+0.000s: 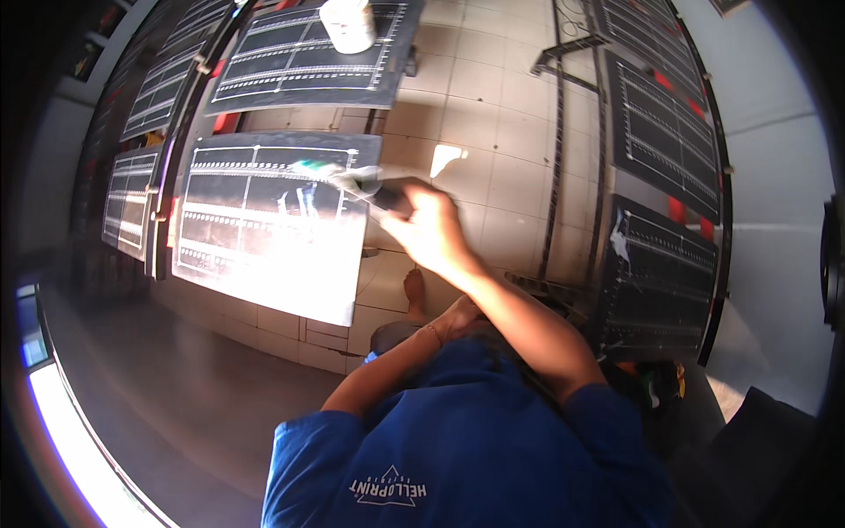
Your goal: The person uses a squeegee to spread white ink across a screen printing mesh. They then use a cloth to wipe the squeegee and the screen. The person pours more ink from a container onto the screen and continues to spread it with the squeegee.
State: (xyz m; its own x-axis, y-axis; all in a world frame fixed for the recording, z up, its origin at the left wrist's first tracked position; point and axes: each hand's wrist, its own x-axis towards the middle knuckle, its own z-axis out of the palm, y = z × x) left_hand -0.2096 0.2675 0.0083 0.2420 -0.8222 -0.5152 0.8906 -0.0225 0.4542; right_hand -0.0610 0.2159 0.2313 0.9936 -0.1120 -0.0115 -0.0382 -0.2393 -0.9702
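Note:
My right hand [424,220] is closed round a dark-handled tool [387,195], held over the far right part of a black board [264,189]. Motion blurs the tool's pale, greenish head, so I cannot tell whether it is a brush or a scraper. White lines and rows of small marks cover the board, and strong glare whitens its near half. A few whitish smears lie near the tool. My left hand [459,315] rests low against my body, with a thin bracelet at the wrist. Its fingers are mostly hidden by my right forearm.
A white tub [348,25] stands on another marked black board [308,66] beyond. Similar boards [664,128] line a rack at the right, one with a pale smear. Dark metal rails [554,132] flank the tiled floor [480,114]. A bare foot [415,290] shows below.

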